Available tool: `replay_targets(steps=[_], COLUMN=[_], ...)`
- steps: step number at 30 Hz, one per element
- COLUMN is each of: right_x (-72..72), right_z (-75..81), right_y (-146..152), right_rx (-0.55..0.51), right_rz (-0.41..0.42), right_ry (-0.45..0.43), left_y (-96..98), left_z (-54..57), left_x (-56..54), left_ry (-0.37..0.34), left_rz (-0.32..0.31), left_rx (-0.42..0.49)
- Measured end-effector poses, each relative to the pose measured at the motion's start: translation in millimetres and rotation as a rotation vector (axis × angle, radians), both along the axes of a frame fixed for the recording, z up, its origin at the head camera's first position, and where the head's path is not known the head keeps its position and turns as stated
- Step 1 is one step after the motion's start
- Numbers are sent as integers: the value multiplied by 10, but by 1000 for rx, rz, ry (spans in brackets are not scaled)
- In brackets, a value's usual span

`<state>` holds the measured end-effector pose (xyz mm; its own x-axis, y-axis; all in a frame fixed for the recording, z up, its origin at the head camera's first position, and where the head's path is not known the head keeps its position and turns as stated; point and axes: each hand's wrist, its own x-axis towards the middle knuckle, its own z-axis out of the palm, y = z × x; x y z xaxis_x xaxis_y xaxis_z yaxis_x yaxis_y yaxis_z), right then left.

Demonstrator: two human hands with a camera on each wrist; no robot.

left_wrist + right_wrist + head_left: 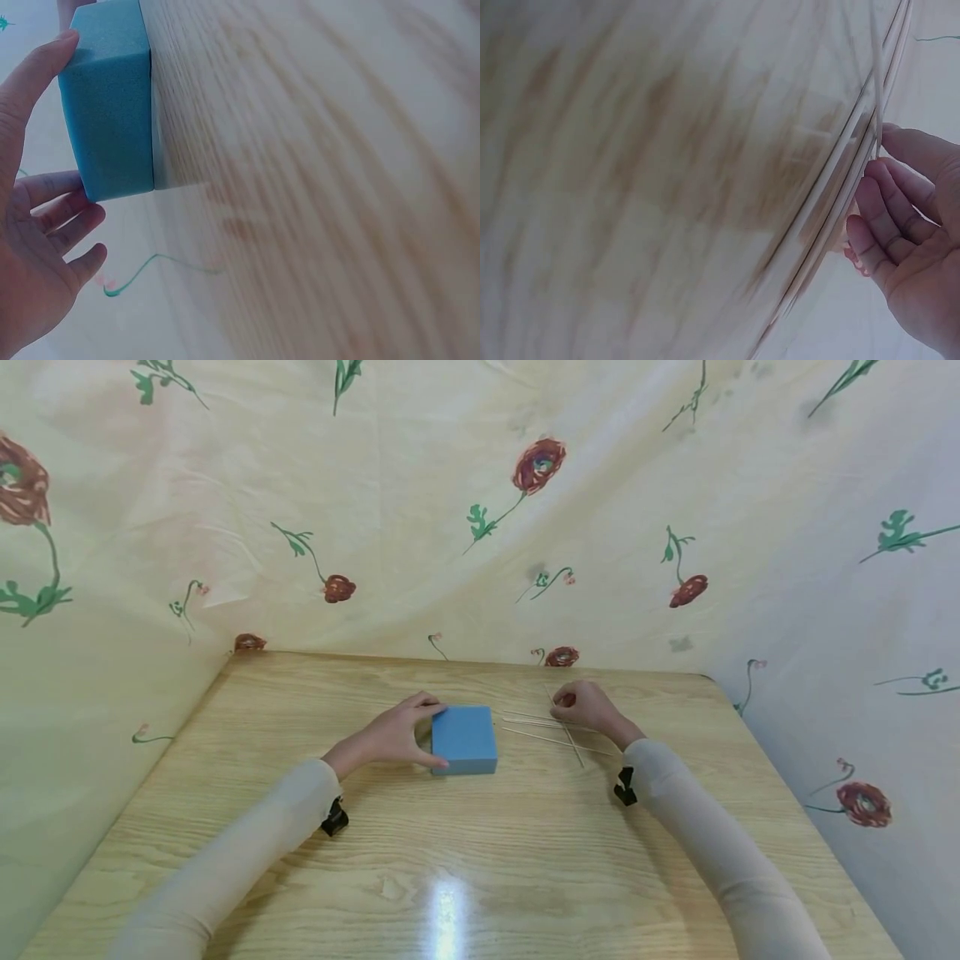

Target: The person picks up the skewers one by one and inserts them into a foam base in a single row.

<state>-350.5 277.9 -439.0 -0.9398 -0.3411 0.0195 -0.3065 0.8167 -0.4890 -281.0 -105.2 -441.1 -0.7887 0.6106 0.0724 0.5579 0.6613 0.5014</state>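
A blue foam block lies flat on the wooden table. My left hand grips its left end, thumb at the near corner and fingers at the far one. In the left wrist view the thumb presses one face of the block, while the lower fingers stay loose beside it. To the right of the block, my right hand pinches a thin wooden stick between thumb and fingertips. That stick slants across several similar sticks lying on the table. The right wrist view shows the pinched stick above the others.
The wood-grain table reaches back to a flower-printed cloth, which also hangs at both sides. A black strap piece shows at the left wrist, another at the right.
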Motion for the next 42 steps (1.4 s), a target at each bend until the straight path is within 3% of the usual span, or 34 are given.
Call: replay_targets(steps=[16, 30, 42], right_x=[7, 24, 37], right_z=[31, 169, 292], right_y=[0, -53, -295], right_rx=[-78, -368, -591], right_rz=[-97, -74, -52], right_ry=[-93, -241, -245], left_y=[1, 16, 12], left_z=[-27, 5, 26], left_x=[-25, -40, -74], left_ry=[-15, -61, -59], left_rz=[-13, -4, -20], left_rx=[-8, 43, 62])
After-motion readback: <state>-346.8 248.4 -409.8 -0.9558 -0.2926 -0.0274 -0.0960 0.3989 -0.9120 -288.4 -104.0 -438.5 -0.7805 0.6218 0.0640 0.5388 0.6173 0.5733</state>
